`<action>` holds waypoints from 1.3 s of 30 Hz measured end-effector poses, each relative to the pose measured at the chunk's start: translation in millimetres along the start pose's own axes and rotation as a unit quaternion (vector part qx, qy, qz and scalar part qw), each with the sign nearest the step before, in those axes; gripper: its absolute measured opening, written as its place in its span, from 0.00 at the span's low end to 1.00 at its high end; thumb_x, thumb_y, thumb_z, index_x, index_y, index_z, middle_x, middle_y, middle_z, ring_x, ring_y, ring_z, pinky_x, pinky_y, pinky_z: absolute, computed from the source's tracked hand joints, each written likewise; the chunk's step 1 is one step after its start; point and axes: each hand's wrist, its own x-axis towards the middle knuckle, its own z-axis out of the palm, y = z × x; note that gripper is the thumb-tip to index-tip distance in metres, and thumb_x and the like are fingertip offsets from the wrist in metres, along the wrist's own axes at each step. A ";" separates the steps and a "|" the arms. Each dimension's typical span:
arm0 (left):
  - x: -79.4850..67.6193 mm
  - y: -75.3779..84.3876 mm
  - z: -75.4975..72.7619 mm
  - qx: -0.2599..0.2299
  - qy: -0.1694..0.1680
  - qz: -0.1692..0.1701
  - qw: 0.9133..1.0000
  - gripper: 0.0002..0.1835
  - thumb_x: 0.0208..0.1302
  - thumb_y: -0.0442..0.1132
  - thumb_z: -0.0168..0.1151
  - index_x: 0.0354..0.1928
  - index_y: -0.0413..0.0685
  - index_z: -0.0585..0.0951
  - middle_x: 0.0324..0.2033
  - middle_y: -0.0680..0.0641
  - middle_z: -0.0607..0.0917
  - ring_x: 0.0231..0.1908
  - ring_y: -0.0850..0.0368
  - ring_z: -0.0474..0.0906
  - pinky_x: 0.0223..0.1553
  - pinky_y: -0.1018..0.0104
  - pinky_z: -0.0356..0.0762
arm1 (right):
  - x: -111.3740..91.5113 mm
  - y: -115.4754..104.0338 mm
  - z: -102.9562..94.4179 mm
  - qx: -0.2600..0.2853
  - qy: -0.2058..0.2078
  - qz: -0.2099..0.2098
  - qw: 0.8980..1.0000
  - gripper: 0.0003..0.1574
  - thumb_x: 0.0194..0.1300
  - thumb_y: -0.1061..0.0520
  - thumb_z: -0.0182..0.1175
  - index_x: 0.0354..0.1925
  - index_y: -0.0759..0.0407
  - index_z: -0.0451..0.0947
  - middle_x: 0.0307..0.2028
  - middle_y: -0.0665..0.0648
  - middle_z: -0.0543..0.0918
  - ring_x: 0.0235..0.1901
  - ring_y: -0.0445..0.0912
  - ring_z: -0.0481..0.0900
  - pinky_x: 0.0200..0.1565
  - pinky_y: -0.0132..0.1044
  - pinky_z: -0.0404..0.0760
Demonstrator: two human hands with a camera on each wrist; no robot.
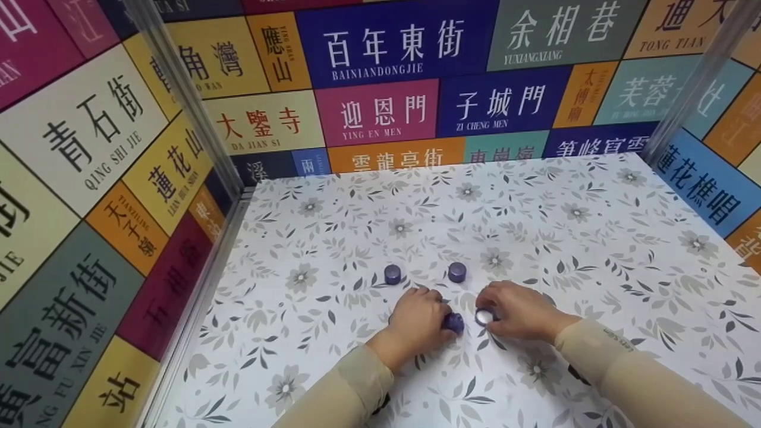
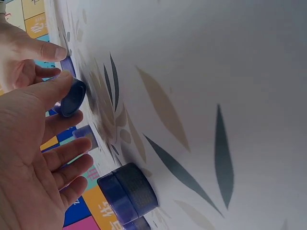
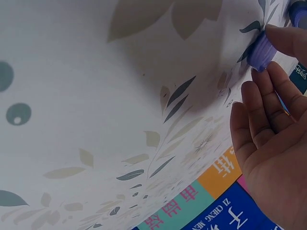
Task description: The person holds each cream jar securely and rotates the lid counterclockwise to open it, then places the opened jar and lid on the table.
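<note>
In the head view, my left hand [image 1: 416,321] pinches a small round purple piece [image 1: 453,323], a jar or its lid. The left wrist view shows this dark round piece [image 2: 72,98] tilted between thumb and forefinger, the other fingers loosely spread. Just to the right, my right hand [image 1: 517,310] holds another small purple piece [image 1: 486,316] with a white round face showing upward. Its ribbed purple side [image 3: 262,50] sits between thumb and fingertips in the right wrist view, at the table surface. Whether it is a jar or a lid I cannot tell.
Two small purple lidded jars, one left [image 1: 392,274] and one right [image 1: 456,272], stand beyond the hands on the flower-patterned table [image 1: 357,226]. A closer jar [image 2: 127,194] shows in the left wrist view. Walls with colourful sign panels [image 1: 380,113] enclose the table's back and sides.
</note>
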 end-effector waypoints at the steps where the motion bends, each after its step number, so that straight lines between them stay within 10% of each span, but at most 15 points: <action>1: 0.2 -0.4 0.3 -0.001 0.000 0.000 1.000 0.20 0.57 0.63 0.67 0.42 0.59 0.88 0.38 0.55 0.83 0.42 0.55 0.76 0.45 0.60 0.71 | 0.0 -0.1 -0.1 -0.002 0.000 0.000 1.000 0.20 0.47 0.55 0.74 0.41 0.49 0.82 0.37 0.44 0.80 0.40 0.44 0.78 0.42 0.45 0.78; 39: 2.5 -1.6 6.5 -0.010 -0.007 -0.024 1.000 0.23 0.52 0.64 0.70 0.37 0.54 0.87 0.35 0.53 0.81 0.39 0.52 0.77 0.46 0.58 0.72 | 0.7 0.2 -0.2 0.002 0.005 -0.011 1.000 0.20 0.47 0.55 0.74 0.41 0.50 0.82 0.37 0.45 0.81 0.39 0.44 0.78 0.42 0.46 0.78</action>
